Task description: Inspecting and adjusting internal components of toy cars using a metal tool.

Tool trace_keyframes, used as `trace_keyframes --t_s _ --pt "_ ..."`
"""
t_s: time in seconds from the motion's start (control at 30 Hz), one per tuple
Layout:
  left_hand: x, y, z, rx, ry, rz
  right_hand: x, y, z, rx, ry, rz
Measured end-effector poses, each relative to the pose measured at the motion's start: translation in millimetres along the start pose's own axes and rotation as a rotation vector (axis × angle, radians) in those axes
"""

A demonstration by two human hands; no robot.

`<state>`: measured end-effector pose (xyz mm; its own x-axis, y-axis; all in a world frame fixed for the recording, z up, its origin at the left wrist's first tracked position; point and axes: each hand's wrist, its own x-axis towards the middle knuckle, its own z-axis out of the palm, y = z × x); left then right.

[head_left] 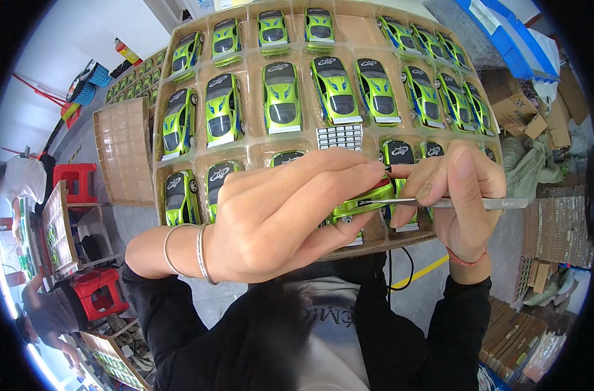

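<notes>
My left hand (277, 212) is closed round a green toy car (362, 201), its fingers covering most of the body. Between the thumb and fingers of my right hand (463, 189) is a pair of metal tweezers (476, 202), pointing left. The tips of the tweezers touch or nearly touch one end of the held car. Beneath both hands lies a compartmented plastic tray (362, 32) with rows of green toy cars (282, 98) with dark windows. A small sheet of dark stickers (339, 137) rests on the tray just beyond my left fingers.
A brown tray (122, 150) leans left of mine, near red stools (75, 182). Other people (33, 176) work at the far left. Cardboard boxes (515, 107), a blue bin (512, 39) and stacked flat packaging (558, 225) stand on the right.
</notes>
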<state>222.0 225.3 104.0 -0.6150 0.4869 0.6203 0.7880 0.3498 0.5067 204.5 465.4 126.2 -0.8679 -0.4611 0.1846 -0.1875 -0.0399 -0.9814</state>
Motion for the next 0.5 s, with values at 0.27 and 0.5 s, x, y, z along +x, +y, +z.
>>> trace_keyframes --t_s 0.27,0.5 --pt "-2.0 1.0 4.5 -0.012 0.050 -0.016 -0.2 -0.4 2.0 0.001 0.011 -0.002" --pt "-8.5 -6.8 2.6 0.035 0.015 0.096 0.9 0.6 3.0 -0.005 0.029 -0.008"
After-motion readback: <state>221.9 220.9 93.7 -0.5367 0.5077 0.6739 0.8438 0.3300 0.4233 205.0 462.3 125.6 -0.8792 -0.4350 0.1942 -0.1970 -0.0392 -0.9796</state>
